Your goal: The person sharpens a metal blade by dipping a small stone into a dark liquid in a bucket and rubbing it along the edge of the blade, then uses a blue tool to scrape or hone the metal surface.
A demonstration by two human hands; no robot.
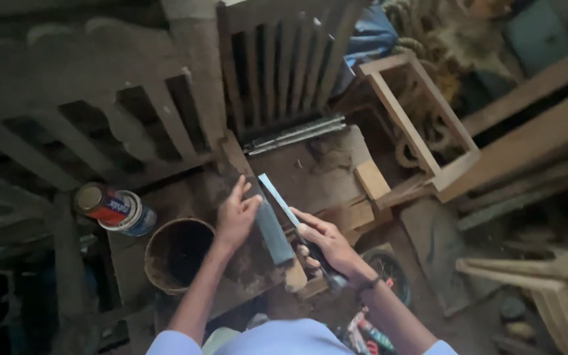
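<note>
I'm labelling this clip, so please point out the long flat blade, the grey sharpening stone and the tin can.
long flat blade (279,198), head view, on the bright middle of the blade.
grey sharpening stone (275,233), head view, on its top face.
tin can (114,208), head view, on its red side wall.

1. Blade (277,197): pale steel grey with a bluish sheen.
2. Stone (273,230): dark grey, on a tan wooden block.
3. Tin (114,209): red side, white and blue bands, gold lid.
4. Bucket (159,266): brown rim, dark inside.
5. Surface (310,171): dull brown, dusty.
6. Frame (422,118): light tan wood.
7. Sleeves (172,343): pale blue.
</note>
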